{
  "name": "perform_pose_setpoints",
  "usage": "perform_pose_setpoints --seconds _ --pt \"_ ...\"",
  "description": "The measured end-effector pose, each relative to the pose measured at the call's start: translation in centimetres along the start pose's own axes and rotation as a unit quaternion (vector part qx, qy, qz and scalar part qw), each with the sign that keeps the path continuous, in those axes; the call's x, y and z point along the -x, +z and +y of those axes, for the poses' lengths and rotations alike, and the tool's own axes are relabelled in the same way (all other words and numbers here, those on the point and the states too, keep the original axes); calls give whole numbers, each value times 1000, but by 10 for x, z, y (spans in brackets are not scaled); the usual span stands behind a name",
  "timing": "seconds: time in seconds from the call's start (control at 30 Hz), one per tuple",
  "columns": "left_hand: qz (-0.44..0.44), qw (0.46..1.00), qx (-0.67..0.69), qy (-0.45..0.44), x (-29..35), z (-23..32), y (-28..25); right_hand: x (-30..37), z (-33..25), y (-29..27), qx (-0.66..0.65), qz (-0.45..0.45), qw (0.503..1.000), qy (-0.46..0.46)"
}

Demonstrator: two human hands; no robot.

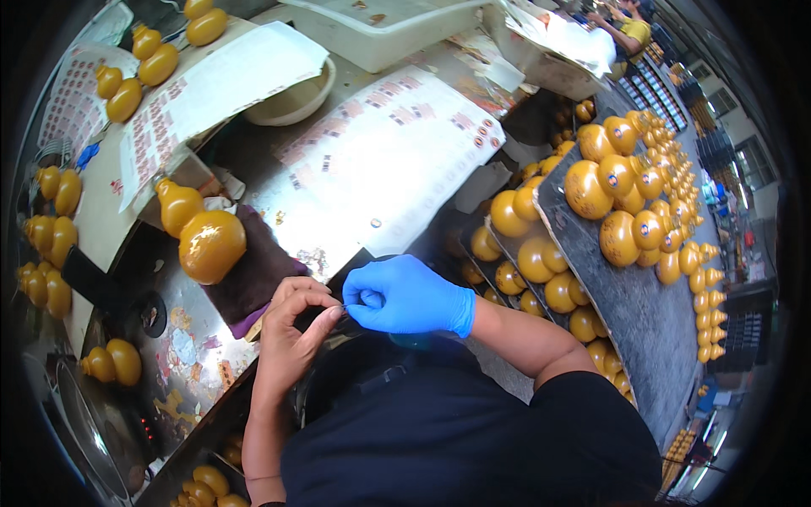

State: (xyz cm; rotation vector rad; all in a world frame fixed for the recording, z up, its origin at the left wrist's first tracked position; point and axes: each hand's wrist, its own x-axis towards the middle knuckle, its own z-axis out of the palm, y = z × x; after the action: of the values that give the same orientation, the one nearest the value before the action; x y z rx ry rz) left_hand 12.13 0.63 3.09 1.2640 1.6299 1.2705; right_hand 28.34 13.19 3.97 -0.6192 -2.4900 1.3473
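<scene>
Where the fingertips of the two hands meet, just to the right of and nearer the body than the large amber gourd-shaped bottle (pixel 211 241), there seems to be a tiny thin piece (pixel 343 309), too small to make out. The blue-gloved right hand (pixel 401 296) hides its own inner fingers, and which hand has hold of the piece cannot be told. Its fingers are curled in tightly, knuckles up, the forearm coming in from the right. The bare left hand (pixel 291 325) rises from below with thumb and forefinger bent toward each other, their tips almost together; whether they grip cannot be told.

The large bottle lies tilted on a dark cloth (pixel 266 253), its neck pointing away from the body. To its right a sheet of labels (pixel 389 169) spreads over the worktop (glare washes out much of its middle). Beyond the bottle, a pale bowl (pixel 296 108) is partly covered by another printed sheet (pixel 228 76). Well to its right, trays (pixel 617 279) crowded with gourd-shaped bottles (pixel 617 173) flank the right forearm, the lower tiers partly hidden.
</scene>
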Motion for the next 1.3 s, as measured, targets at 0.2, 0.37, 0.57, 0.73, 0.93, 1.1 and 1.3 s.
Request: perform_pose_setpoints --seconds 0.2,0.37,0.57,0.73,0.93,1.1,1.3 --pt "15 1000 24 -3 5 -10 -15 -17 -7 -1 -13 -39 999 22" --pt "32 998 -44 33 -1 12 -19 -27 -16 -3 -46 -38 998 9" --pt "46 999 -14 19 -3 2 -26 -39 -18 -5 -68 -37 997 -5" --pt "147 972 183 -1 -7 -4 -25 -54 -14 7 -327 -28 943 48" --pt "220 960 168 40 -14 -3 -22 -64 -17 26 -395 20 917 61" --pt "233 957 165 51 -16 -12 -23 -71 -20 26 -405 27 914 30" --pt "280 943 170 62 -21 -15 -50 -98 -30 8 -325 64 943 24"
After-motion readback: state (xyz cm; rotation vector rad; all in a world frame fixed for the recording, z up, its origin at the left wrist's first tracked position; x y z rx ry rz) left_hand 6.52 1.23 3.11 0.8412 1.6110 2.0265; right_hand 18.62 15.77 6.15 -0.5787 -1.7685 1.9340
